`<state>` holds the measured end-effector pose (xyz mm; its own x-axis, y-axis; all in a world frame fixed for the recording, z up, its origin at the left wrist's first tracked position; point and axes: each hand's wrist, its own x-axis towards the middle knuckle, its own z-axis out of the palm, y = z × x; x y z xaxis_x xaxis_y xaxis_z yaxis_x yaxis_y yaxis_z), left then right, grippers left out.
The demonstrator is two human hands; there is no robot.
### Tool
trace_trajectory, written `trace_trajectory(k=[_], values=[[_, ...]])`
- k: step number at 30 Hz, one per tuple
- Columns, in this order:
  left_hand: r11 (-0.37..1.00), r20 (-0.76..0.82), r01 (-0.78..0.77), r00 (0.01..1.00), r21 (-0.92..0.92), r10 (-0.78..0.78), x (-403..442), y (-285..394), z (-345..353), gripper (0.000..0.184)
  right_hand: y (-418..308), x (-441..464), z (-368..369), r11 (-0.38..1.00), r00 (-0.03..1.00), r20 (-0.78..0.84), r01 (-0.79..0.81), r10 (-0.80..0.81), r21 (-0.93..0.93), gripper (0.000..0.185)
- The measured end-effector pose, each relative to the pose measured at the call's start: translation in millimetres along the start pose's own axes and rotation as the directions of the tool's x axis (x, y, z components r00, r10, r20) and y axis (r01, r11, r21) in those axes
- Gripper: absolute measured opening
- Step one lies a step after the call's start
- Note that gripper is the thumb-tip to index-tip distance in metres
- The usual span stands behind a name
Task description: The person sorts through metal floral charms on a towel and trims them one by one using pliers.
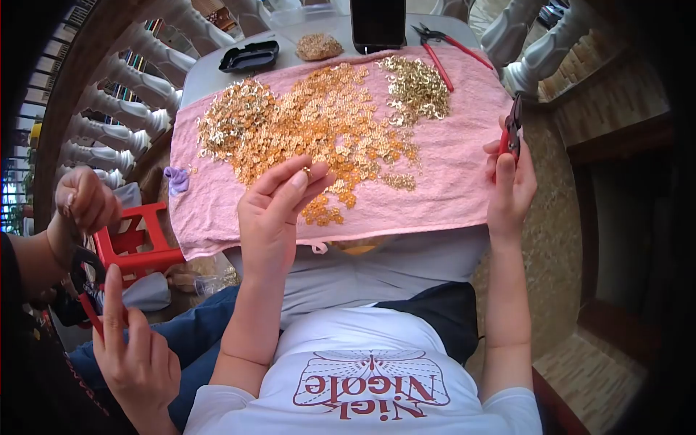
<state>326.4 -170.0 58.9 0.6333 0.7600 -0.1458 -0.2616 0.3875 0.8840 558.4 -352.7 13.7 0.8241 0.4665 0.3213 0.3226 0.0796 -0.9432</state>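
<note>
My left hand (274, 206) is raised over the near edge of the pink towel (464, 196). Its thumb and fingertips pinch a small gold piece (307, 171), too small to make out fully. At the towel's right edge, my right hand (513, 185) is closed around red-handled pliers (513, 127), jaws pointing up. Beyond my left hand spreads a wide heap of orange-gold flower-shaped pieces (319, 109). A pile of shiny gold hook-like pieces (417, 88) lies at the back right. Nearer is a small patch of tiny gold bits (399, 181).
Another pair of red-handled pliers (438, 69) lies at the back, beside a black phone-like device (378, 25). A black tray (249, 56) and clear container (304, 22) stand back left. At left, a co-worker's hands (141, 362) work with pliers near a red stool (138, 235).
</note>
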Motion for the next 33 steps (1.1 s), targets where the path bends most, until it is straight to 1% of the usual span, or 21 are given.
trace_trajectory(k=[2, 3, 7, 9, 10, 12, 13, 18, 20, 22, 23, 27, 28, 32, 33], values=[[0.996, -0.001, 0.042, 0.999, -0.076, -0.042, -2, 0, -2, 0.029, 1, 2, -3, 0.999, 1.0, 0.024, 0.0, -0.001, 0.043, 0.051], [0.996, -0.007, 0.047, 0.999, -0.077, -0.048, -5, -1, -3, 0.029, 1, 1, -3, 0.999, 1.0, 0.028, -0.007, 0.006, 0.04, 0.051], [0.997, -0.006, 0.069, 0.998, -0.043, -0.07, -3, -5, -1, 0.03, -2, -2, -1, 0.999, 0.999, 0.049, -0.022, 0.021, 0.03, 0.05], [0.999, -0.006, 0.048, 0.999, 0.021, -0.048, -2, -8, -1, 0.031, -1, -3, 0, 0.999, 1.0, 0.029, -0.009, 0.008, 0.032, 0.049], [0.998, 0.014, 0.067, 0.998, 0.013, -0.067, -1, -9, -1, 0.031, -3, -4, 0, 1.0, 1.0, 0.012, -0.013, 0.013, 0.01, 0.049], [0.998, -0.019, 0.035, 0.999, 0.057, -0.034, 1, -10, -3, 0.029, -7, -3, 1, 0.999, 1.0, 0.008, -0.02, 0.02, 0.036, 0.049], [0.998, -0.007, 0.048, 0.999, 0.052, -0.047, 2, -11, -3, 0.029, -7, -3, -3, 0.999, 1.0, -0.003, -0.024, 0.024, 0.021, 0.049], [0.993, 0.036, 0.042, 0.998, 0.112, -0.046, 6, -8, -6, 0.022, -12, 0, -7, 0.99, 0.995, 0.025, -0.102, 0.099, 0.102, 0.05], [0.995, 0.053, 0.04, 0.998, 0.091, -0.045, 5, -6, -3, 0.019, -26, 5, -16, 0.977, 0.988, 0.154, 0.008, 0.025, -0.212, 0.05], [0.997, 0.066, 0.042, 0.997, 0.069, -0.047, 4, -5, -1, 0.017, -41, 8, -21, 0.861, 0.954, 0.301, 0.156, -0.003, -0.484, 0.05], [0.997, 0.06, 0.048, 0.997, 0.066, -0.052, 4, -4, -2, 0.017, -48, 8, -21, 0.86, 0.952, 0.306, 0.154, 0.003, -0.486, 0.05], [0.993, 0.137, 0.017, 0.99, 0.121, -0.033, 5, -5, -1, 0.015, -72, 8, -21, 0.651, 0.878, 0.446, 0.238, 0.173, -0.72, 0.057], [0.993, 0.134, 0.021, 0.99, 0.116, -0.037, 5, -5, -1, 0.015, -74, 9, -21, 0.648, 0.876, 0.448, 0.238, 0.178, -0.723, 0.057], [0.978, 0.095, 0.035, 0.994, 0.204, -0.056, 5, -6, 4, 0.015, -80, 11, -21, 0.522, 0.835, 0.499, 0.326, 0.232, -0.788, 0.055], [0.979, 0.101, 0.035, 0.993, 0.202, -0.056, 6, -5, 5, 0.015, -80, 11, -20, 0.518, 0.838, 0.494, 0.324, 0.231, -0.792, 0.055]])
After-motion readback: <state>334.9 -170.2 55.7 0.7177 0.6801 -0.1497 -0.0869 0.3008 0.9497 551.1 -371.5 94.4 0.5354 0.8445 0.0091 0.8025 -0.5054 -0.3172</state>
